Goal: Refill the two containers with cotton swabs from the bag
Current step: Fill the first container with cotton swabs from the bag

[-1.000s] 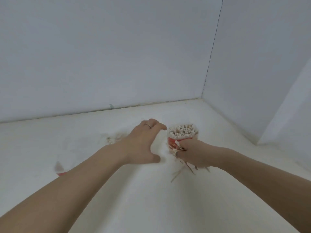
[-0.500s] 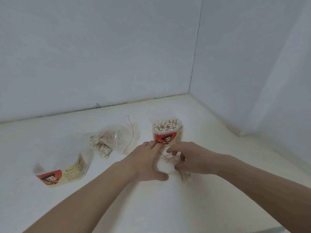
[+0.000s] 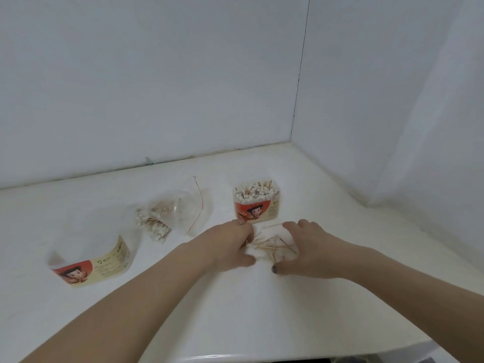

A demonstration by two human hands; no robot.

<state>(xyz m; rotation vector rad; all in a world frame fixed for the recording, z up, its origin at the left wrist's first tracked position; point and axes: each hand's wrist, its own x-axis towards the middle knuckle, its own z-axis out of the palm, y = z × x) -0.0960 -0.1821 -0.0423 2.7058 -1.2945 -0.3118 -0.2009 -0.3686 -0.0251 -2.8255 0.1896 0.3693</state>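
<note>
Two containers (image 3: 256,203) (image 3: 91,260), one bag (image 3: 172,213), perhaps ten loose swabs (image 3: 272,247).

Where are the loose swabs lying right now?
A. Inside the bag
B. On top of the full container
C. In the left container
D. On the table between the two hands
D: the loose swabs lie scattered on the table, between the left hand and the right hand, just in front of the full container.
</note>
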